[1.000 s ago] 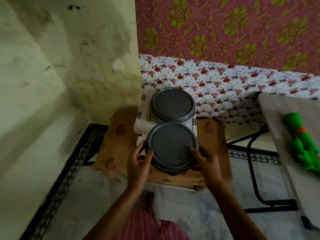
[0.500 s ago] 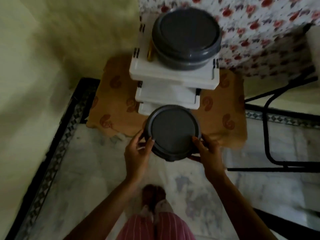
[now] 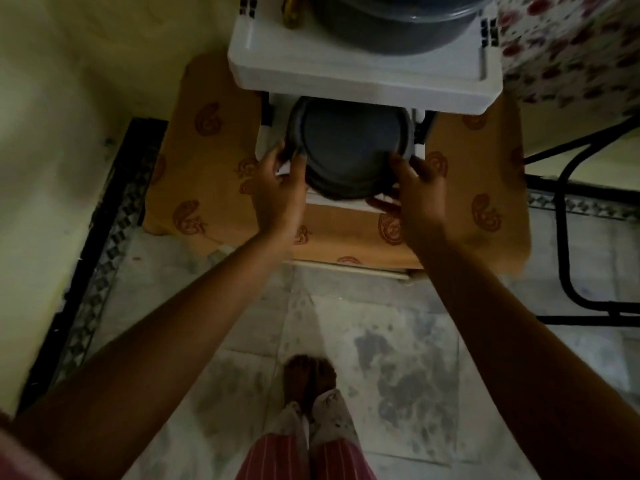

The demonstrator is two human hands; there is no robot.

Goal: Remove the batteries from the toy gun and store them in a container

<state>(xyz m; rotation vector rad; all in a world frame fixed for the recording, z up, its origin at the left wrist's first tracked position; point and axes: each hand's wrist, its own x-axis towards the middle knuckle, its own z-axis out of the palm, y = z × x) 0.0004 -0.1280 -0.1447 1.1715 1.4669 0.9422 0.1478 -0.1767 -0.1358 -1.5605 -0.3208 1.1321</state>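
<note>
No text, label, brand or number can be read anywhere; the dark round container (image 3: 349,147), the white plastic rack (image 3: 363,77) and the paisley-printed cloth (image 3: 207,161) carry no writing.

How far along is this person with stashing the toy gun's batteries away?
Done: nothing can be confirmed, since no toy gun or batteries show here. In hand: the left hand and right hand have a grip on the round dark grey lidded container, at the lower level of the white plastic rack. Left: unclear, because its contents are hidden. A second grey container sits on the top shelf.
</note>
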